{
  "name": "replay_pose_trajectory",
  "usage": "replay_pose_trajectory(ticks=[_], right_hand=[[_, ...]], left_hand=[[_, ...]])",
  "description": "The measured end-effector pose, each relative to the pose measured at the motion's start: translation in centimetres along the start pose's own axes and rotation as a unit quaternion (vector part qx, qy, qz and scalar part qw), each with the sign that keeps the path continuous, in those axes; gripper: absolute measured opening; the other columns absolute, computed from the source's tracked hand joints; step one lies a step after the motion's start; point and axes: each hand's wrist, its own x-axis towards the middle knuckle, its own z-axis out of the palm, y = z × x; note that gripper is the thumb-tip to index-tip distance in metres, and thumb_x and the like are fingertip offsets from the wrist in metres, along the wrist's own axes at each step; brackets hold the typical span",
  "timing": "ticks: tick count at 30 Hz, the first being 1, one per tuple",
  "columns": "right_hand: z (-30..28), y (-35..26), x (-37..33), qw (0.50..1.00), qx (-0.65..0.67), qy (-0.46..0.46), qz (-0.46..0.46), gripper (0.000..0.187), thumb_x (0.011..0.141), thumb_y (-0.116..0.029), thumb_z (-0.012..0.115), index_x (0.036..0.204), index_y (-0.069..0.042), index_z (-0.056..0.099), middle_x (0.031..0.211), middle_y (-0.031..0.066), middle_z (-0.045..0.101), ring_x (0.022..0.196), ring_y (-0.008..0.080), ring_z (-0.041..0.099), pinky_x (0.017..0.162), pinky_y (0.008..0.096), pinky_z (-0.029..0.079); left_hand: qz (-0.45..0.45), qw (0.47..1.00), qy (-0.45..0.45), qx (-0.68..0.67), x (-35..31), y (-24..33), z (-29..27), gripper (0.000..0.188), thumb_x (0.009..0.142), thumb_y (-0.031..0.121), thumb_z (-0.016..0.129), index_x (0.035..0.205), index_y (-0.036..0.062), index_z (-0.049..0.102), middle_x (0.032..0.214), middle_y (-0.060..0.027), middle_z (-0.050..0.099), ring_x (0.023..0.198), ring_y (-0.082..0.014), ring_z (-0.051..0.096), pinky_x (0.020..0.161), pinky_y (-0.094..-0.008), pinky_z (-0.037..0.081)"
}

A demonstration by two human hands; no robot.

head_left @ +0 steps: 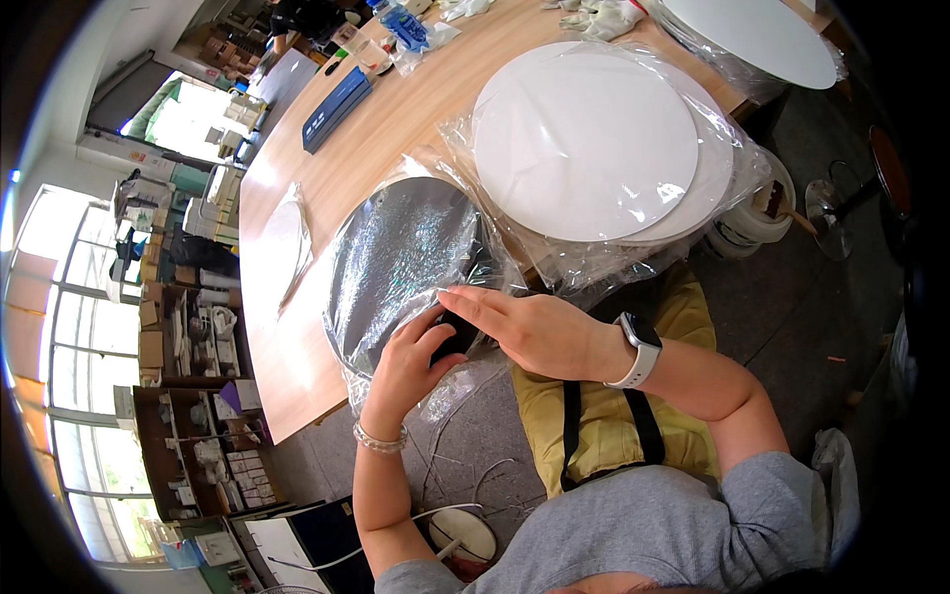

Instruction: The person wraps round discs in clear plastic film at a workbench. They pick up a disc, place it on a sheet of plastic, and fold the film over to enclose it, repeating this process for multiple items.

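Observation:
A round dark disc (396, 247) with a shiny, glittering surface lies at the near edge of the table, inside a clear plastic bag (500, 267). My left hand (408, 364) is at the disc's near edge, its fingers bent onto the loose plastic. From the right, my right hand (539, 332) reaches in, its fingertips pressed together on the same plastic and meeting the left fingertips. The plastic between the fingers is partly hidden. Just beyond my right hand, a large white disc (584, 139) rests on a stack wrapped in clear plastic.
More white discs (762, 35) are at the far right. A blue box (336, 109), a water bottle (400, 25) and white gloves (602, 18) sit farther back. A folded clear sheet (287, 247) lies at left. A white bucket (757, 213) stands beside the table.

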Motion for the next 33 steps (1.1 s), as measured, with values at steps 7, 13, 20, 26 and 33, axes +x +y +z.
replay_pose_trajectory(ticks=[7,13,20,26,33], right_hand=[[0.31,0.18,-0.06,1.000,0.003,0.005,-0.007,0.062,0.082,0.003,0.048,0.141,0.003,0.028,0.130,0.0239,0.048,0.090,0.0310,0.065,0.071,0.0333,0.056],[0.24,0.09,0.00,1.000,-0.013,-0.003,-0.001,0.062,0.082,0.003,0.048,0.141,0.003,0.028,0.131,0.0248,0.046,0.091,0.0313,0.065,0.072,0.0341,0.056],[0.34,0.18,-0.04,1.000,-0.002,0.016,-0.010,0.060,0.084,0.001,0.048,0.140,0.003,0.028,0.131,0.0251,0.047,0.091,0.0317,0.065,0.072,0.0344,0.056],[0.31,0.13,-0.11,1.000,0.002,0.007,-0.003,0.060,0.084,0.001,0.048,0.140,0.003,0.028,0.129,0.0234,0.049,0.089,0.0307,0.065,0.072,0.0334,0.056],[0.30,0.14,-0.05,1.000,-0.003,0.006,-0.004,0.062,0.083,0.002,0.048,0.141,0.002,0.027,0.128,0.0221,0.049,0.085,0.0297,0.066,0.068,0.0329,0.056]], left_hand=[[0.010,1.000,-0.003,-0.023,0.20,0.60,-0.71,0.035,0.074,0.004,0.068,0.109,0.0059,0.062,0.114,-0.0153,0.060,0.095,-0.0332,0.061,0.083,-0.0395,0.050],[-0.019,1.000,-0.001,0.005,-0.32,0.59,-0.21,0.037,0.075,-0.002,0.059,0.111,0.0053,0.060,0.119,-0.0165,0.058,0.096,-0.0339,0.060,0.084,-0.0415,0.049],[0.022,1.000,0.001,0.013,0.21,0.53,-0.22,0.030,0.073,0.008,0.072,0.102,0.0066,0.062,0.114,-0.0150,0.060,0.095,-0.0346,0.060,0.082,-0.0408,0.050],[0.008,1.000,-0.004,-0.019,0.12,0.00,-0.32,0.035,0.069,0.013,0.078,0.100,0.0058,0.064,0.112,-0.0141,0.061,0.097,-0.0338,0.060,0.082,-0.0396,0.050],[0.025,0.999,0.008,-0.024,0.13,0.45,-0.64,0.034,0.075,0.007,0.071,0.108,0.0040,0.063,0.116,-0.0150,0.061,0.097,-0.0342,0.060,0.084,-0.0392,0.049]])
